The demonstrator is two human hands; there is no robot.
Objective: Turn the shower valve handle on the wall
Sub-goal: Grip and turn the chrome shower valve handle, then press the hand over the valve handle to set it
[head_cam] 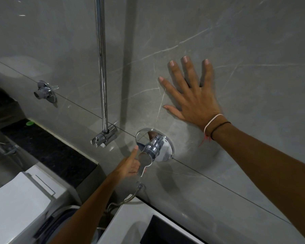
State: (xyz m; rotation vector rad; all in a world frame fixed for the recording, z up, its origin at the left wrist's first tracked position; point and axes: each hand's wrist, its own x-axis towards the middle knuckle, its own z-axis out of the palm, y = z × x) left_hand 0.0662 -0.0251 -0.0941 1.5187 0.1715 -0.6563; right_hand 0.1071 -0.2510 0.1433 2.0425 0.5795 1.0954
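Observation:
A chrome shower valve handle (pixel 145 160) sticks out from a round chrome plate (pixel 163 150) on the grey marble wall, its lever pointing down toward me. My left hand (pixel 131 165) wraps around the lever from the left, thumb raised beside the valve body, fingers hidden behind the lever. My right hand (pixel 192 95) lies flat on the wall above and right of the valve, fingers spread, holding nothing. Thin bands circle that wrist.
A vertical chrome rail (pixel 102 67) ends in a bracket (pixel 105 137) just left of the valve. Another chrome wall outlet (pixel 45 91) sits far left. A hose (pixel 130 196) hangs below the valve. White appliances (pixel 21 205) stand below, beside a dark ledge (pixel 48 148).

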